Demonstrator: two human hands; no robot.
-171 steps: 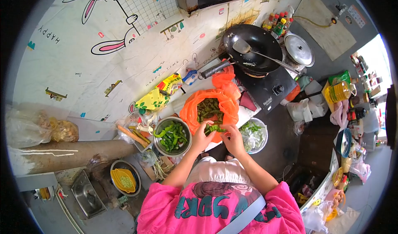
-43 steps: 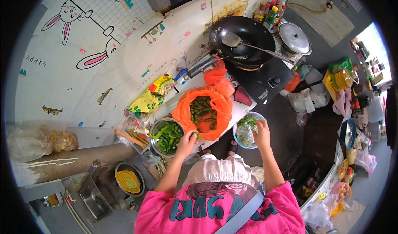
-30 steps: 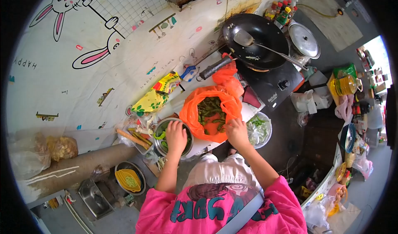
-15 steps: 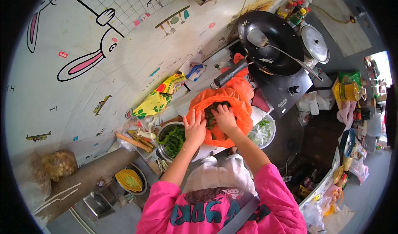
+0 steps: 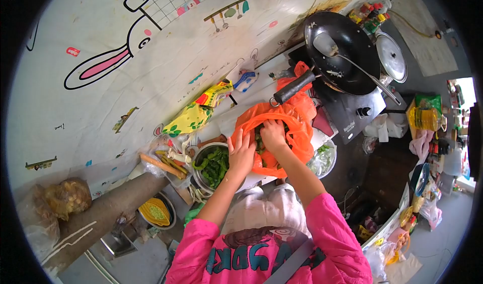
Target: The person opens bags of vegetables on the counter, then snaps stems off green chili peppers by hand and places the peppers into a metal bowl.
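An orange plastic bag (image 5: 297, 153) lies open on the counter with green vegetables (image 5: 259, 140) inside, probably peppers. My left hand (image 5: 241, 155) rests against the bag's left rim, fingers stretched out. Inside the bag's mouth, my right hand (image 5: 274, 135) has its fingers bent down together among the greens; the fingertips are hidden. Just left of my left hand stands a metal bowl (image 5: 197, 176) holding cut green peppers (image 5: 215, 167).
A black wok (image 5: 347, 80) with a metal spatula (image 5: 352, 60) sits on the cooktop (image 5: 347, 118), its handle reaching over the bag. A white basin (image 5: 329, 166) of greens stands right of the bag. Yellow packages (image 5: 191, 118) lean along the wall.
My right hand's fingers, spread over the greens before, are now drawn together and bent deeper into the bag. My left hand stays at the rim. The camera view has shifted slightly.
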